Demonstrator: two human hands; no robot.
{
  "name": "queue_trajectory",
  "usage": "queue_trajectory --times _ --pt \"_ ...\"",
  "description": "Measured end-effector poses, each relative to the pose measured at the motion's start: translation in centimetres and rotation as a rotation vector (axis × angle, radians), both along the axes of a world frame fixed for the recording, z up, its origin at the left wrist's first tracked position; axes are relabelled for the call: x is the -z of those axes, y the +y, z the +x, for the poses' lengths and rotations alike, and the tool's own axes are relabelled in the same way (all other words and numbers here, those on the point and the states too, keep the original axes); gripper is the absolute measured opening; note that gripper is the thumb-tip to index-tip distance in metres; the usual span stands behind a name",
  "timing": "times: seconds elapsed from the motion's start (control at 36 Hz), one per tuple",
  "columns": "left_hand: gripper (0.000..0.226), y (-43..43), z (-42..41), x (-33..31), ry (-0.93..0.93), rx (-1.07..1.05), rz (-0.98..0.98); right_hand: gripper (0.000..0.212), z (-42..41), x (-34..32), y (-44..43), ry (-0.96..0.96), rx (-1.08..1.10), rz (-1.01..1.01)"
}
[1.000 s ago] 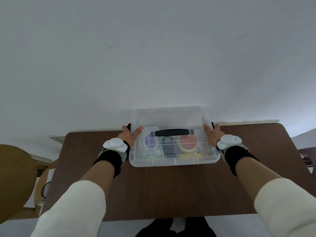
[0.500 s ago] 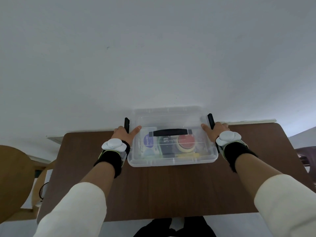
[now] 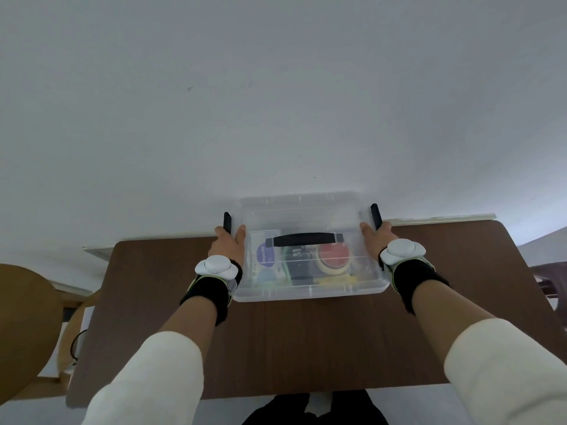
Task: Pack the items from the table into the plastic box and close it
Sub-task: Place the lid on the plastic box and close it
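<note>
The clear plastic box [image 3: 310, 291] stands at the far middle of the brown table [image 3: 306, 342] with its clear lid [image 3: 300, 207] on and a black carry handle [image 3: 302, 239] on top. Through the walls I see a red-topped roll [image 3: 333, 256], a blue-labelled packet [image 3: 265, 256], a black item and something yellow. My left hand [image 3: 228, 245] holds the black left latch [image 3: 227, 220], which stands upright beside the lid, thumb against the box. My right hand [image 3: 376, 237] holds the black right latch [image 3: 375, 213] the same way.
A white wall rises right behind the box and the table's far edge. A round wooden chair [image 3: 24, 326] stands left of the table, and a dark chair [image 3: 549, 280] shows at the right edge. Bare brown tabletop lies between me and the box.
Both black side latches have swung up from beside the box and now stand higher against the lid, with my hands following them. The box itself has stayed in place.
</note>
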State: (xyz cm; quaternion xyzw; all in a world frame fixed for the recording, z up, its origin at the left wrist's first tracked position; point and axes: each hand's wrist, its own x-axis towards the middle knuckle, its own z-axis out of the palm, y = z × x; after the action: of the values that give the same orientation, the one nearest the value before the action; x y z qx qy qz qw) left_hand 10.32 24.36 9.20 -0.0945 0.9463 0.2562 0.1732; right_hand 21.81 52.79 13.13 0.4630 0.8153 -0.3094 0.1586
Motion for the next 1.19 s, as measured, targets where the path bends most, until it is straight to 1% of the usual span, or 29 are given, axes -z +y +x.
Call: queue_trajectory --times 0.25,0.36,0.47,0.67,0.97,1.19 --pt "0.058 0.7 0.5 -0.6 0.017 -0.011 -0.056 0.058 -0.7 -1.0 -1.2 -0.019 0.058 0.038" --pt "0.054 1.4 1.0 -1.2 0.041 0.002 -0.076 0.045 -0.9 -0.7 -1.9 0.002 0.015 0.083" --pt "0.051 1.6 1.3 -1.4 0.056 0.009 -0.075 0.055 -0.9 -0.5 -1.9 0.046 0.079 0.058" --pt "0.051 1.3 1.2 -0.8 0.08 0.031 -0.09 0.058 -0.7 -0.3 -1.6 0.049 0.073 0.041" --pt "0.05 0.6 0.6 -0.1 0.075 0.039 -0.072 0.058 -0.2 -0.6 -0.6 0.011 -0.04 0.061" --pt "0.046 2.6 2.0 -0.5 0.12 0.066 -0.074 0.055 1.4 -0.6 2.0 0.022 -0.063 0.063"
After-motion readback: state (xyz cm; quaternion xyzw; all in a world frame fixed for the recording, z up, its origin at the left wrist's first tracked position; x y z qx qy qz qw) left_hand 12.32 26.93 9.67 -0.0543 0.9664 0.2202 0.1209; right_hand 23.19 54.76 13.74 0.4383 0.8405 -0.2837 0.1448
